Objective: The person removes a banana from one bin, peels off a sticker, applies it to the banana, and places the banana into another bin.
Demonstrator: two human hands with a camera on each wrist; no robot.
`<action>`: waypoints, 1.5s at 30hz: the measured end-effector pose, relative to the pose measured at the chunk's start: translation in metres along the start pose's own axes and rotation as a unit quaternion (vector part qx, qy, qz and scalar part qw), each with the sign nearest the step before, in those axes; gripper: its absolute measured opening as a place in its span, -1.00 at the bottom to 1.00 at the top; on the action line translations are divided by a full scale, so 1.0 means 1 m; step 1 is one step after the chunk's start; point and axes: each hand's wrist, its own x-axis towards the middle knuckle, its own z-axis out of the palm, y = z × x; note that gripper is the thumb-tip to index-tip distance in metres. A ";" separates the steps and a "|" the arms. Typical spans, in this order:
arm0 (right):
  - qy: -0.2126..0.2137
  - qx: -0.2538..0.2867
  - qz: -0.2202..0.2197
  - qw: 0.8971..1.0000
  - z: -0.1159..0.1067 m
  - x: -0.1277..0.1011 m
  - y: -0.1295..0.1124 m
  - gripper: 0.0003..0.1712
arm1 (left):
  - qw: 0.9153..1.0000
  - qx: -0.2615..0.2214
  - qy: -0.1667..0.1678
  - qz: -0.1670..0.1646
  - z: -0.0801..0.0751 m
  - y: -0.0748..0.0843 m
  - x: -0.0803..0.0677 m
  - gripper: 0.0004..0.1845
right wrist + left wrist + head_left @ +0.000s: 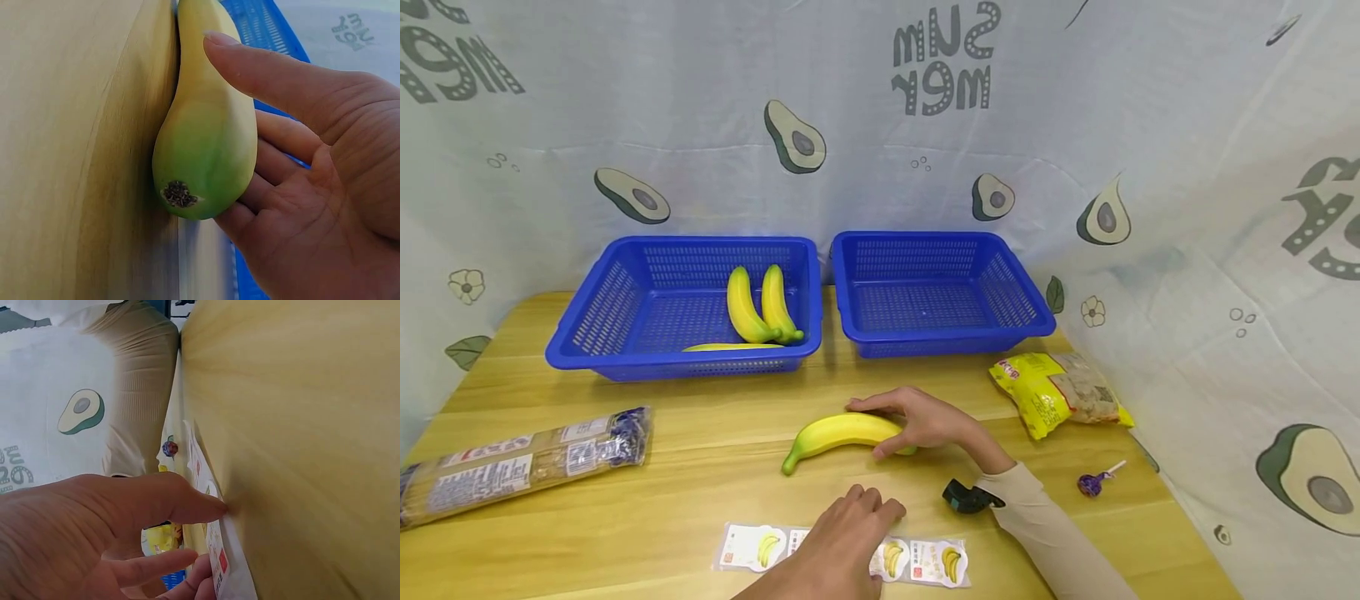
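Over at nine o'clock lies a long noodle packet [520, 465]. The left basket [625, 292] at eleven holds three bananas [760, 304]. Down at six, the left hand [842, 542] presses flat, fingers straight, on a strip of banana cards [925, 562]. Centre table, the banana [838, 433] lies on the wood, the right hand [928, 421] cupped round its blunt end, gripping it.

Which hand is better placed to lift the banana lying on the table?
The right hand: its fingers already curl round the banana. The left hand rests on the picture cards, apart from it.
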 end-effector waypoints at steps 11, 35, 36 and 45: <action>0.009 -0.011 -0.002 1.000 0.000 -0.001 -0.001 -0.24 | 0.997 -0.054 -0.033 -0.039 -0.003 -0.005 -0.005 -0.33; 0.023 0.042 0.000 0.999 -0.007 -0.002 -0.001 -0.30 | 0.987 -0.157 0.006 -0.038 -0.015 -0.012 -0.004 -0.57; 0.026 0.054 0.001 0.998 -0.008 -0.003 -0.001 -0.32 | 0.984 -0.175 0.012 -0.038 -0.016 -0.012 -0.003 -0.65; 0.065 0.070 -0.026 0.995 -0.014 -0.010 -0.006 -0.39 | 0.953 -0.302 0.010 0.024 -0.033 -0.035 0.002 -0.86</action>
